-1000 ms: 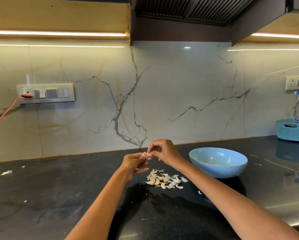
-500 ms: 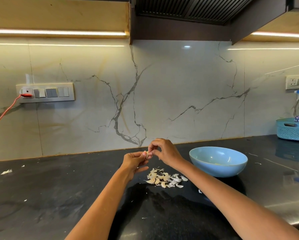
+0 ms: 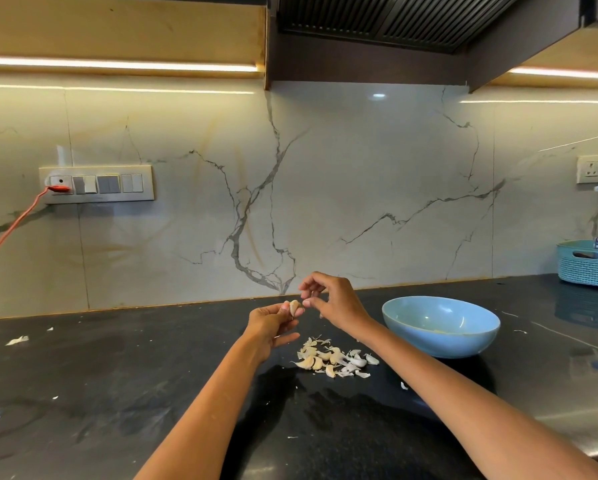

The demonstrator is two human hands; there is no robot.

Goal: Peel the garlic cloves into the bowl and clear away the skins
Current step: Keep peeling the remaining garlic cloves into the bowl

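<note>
Over the black counter (image 3: 152,393), the right hand (image 3: 335,303) has lifted slightly off the garlic clove (image 3: 294,307) pinched in the left hand (image 3: 273,323), suggesting skin pulled free, bowl (image 3: 441,337) waiting rightward.

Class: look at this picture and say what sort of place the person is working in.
Most likely a home kitchen: a slatted extractor hood overhead, a dark stone counter against a marble-look backsplash, and garlic cloves beside a blue bowl.
</note>
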